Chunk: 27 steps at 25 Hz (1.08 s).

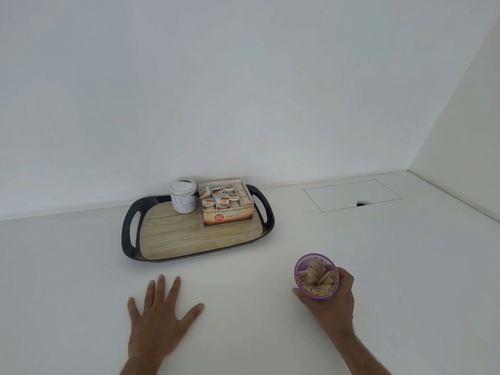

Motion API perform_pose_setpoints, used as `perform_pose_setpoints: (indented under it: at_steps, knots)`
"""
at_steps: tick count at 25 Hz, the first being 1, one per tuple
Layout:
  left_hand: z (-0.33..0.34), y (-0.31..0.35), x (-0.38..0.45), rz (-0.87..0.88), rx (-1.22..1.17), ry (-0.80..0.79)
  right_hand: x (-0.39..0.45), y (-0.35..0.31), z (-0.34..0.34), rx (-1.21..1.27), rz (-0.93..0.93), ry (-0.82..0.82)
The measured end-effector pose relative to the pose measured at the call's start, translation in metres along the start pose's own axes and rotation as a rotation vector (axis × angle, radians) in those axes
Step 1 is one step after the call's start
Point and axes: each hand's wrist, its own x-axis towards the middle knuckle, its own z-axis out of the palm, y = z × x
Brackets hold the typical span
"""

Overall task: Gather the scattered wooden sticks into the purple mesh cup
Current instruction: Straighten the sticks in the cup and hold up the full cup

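Purple mesh cup (316, 277): held off-centre to the right, above or on the white desk (81, 266); contact with the surface cannot be told. Contents: wooden sticks (316, 278), a full bundle reaching rim height. No loose sticks visible on the desk.

Right hand (331, 304): grip closed around the cup's near side, fingers wrapping the wall.

Left hand (159, 311): flat on the desk, fingers spread, grip open and empty.

Risks, judged: the cup is brim-full, so a tilt or jolt could spill sticks; mesh walls may flex under squeeze.

Also present: black tray (130, 239) with wood-look base, carrying a white jar (184, 197) and a tea-bag box (227, 208), well apart from the cup.

Obscured: cup base and lower wall behind the hand; jar label only partly legible.
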Motion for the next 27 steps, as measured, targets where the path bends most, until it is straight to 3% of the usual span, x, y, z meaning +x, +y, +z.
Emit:
perform_pose_setpoints:
  at_steps: [5,8,16,21,27]
  knots:
    - [-0.001,0.001,-0.001,0.002,0.011,0.002,0.0,0.01,-0.005,-0.118,-0.265,-0.032]
    - [-0.001,0.0,-0.002,0.005,0.015,0.003,-0.002,0.011,-0.01,-0.055,-0.176,-0.116]
    - [0.0,-0.001,0.0,0.003,0.017,0.007,-0.001,0.008,-0.012,0.043,-0.243,-0.232]
    - [0.001,0.0,-0.001,0.004,0.003,0.004,-0.003,-0.004,-0.005,0.015,-0.157,-0.161]
    - [0.0,0.0,-0.001,0.006,-0.009,0.006,0.001,-0.005,-0.001,-0.093,-0.211,-0.122]
